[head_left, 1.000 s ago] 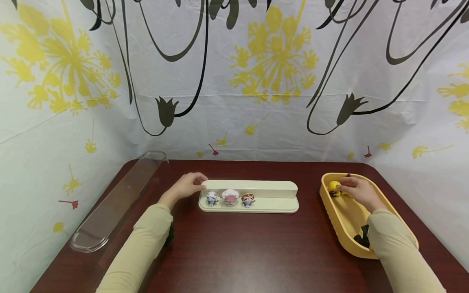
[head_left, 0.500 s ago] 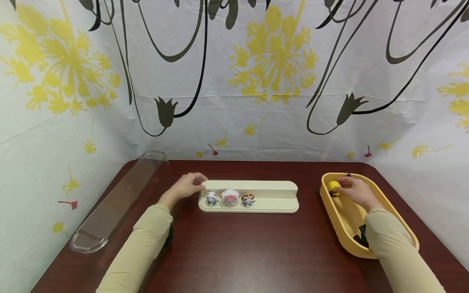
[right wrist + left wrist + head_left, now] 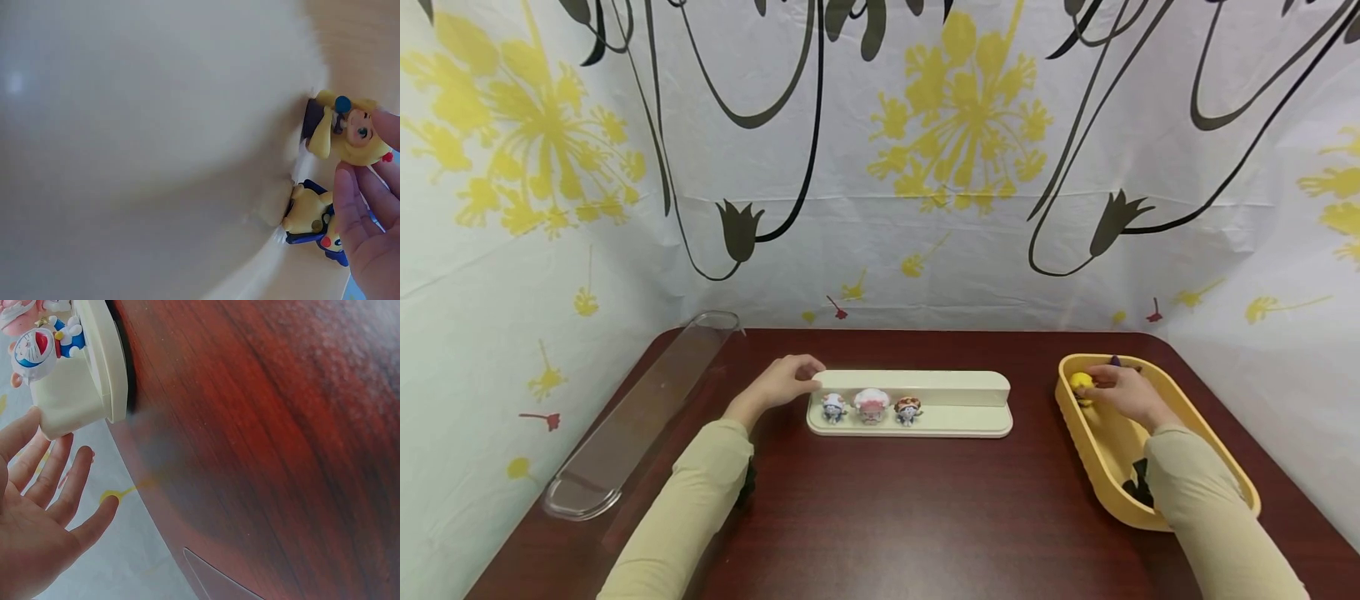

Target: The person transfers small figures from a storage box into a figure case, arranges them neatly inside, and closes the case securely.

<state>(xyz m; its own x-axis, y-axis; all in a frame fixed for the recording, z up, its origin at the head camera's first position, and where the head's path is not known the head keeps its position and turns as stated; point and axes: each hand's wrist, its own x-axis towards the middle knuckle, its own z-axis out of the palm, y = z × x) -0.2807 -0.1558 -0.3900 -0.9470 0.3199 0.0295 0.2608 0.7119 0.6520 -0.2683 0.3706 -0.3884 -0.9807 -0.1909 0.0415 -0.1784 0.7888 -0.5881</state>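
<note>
My left hand holds the left end of a cream stepped display stand, thumb on one side and fingertips on the other, in the left wrist view too. Three small figurines stand on its lower step: a white-and-blue one, a larger pink-and-white one and a brown-topped one. Inside a yellow tray, my right hand pinches a yellow-haired figurine by the head. Beside it in the right wrist view lies a yellow figurine with dark blue parts, partly hidden by the fingers.
A dark figurine lies near the tray's front end, partly covered by the right sleeve. Along the table's left edge lies a long clear plastic cover. Patterned cloth hangs behind the brown table.
The right hand has shifted slightly left, and the yellow-haired figurine has moved and turned a little in its fingers. The left hand and the stand stay in place.
</note>
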